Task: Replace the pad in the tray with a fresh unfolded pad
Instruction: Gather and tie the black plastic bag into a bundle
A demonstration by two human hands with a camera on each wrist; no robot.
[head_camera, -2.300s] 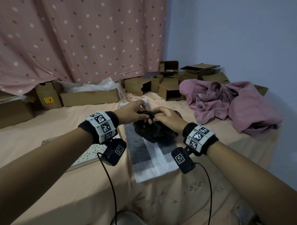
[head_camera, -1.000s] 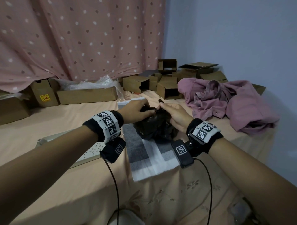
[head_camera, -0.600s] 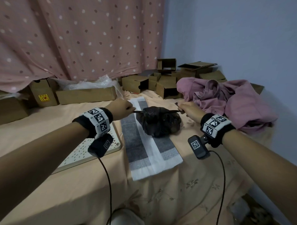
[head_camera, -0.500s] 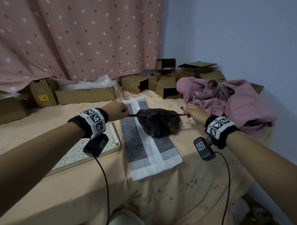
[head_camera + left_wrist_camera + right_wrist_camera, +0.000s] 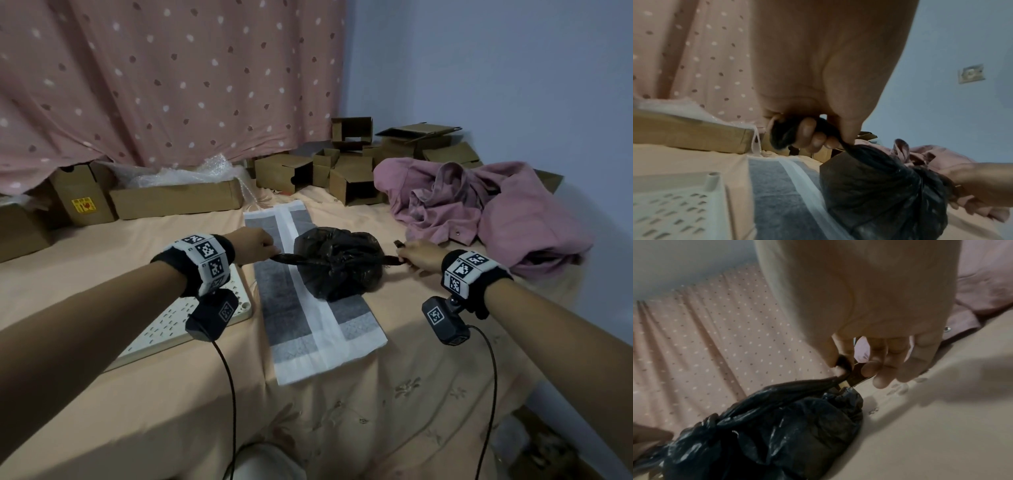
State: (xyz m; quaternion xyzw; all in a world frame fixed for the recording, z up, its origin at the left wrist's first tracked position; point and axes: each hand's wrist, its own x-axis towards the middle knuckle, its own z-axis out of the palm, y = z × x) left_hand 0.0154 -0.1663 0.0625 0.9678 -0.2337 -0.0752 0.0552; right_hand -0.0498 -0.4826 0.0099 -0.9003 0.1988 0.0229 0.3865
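A stuffed black plastic bag (image 5: 337, 263) sits on a grey and white pad (image 5: 308, 298) that lies folded lengthwise on the peach bedsheet. My left hand (image 5: 255, 245) grips the bag's left twisted tail, fingers curled round it (image 5: 807, 136). My right hand (image 5: 416, 257) pinches the right tail (image 5: 842, 368) between thumb and fingers. Both tails are pulled taut away from the knot (image 5: 713, 423). A cream perforated tray (image 5: 191, 318) lies left of the pad, partly under my left wrist.
Cardboard boxes (image 5: 178, 198) and bubble wrap line the back under a dotted pink curtain (image 5: 164, 75). A crumpled pink garment (image 5: 479, 209) lies at the right. The bed's edge drops away at the front right.
My hands were together on top of the bag, working its tails. They have drawn apart sideways, each pulling a tail taut, and the tray has come into fuller view.
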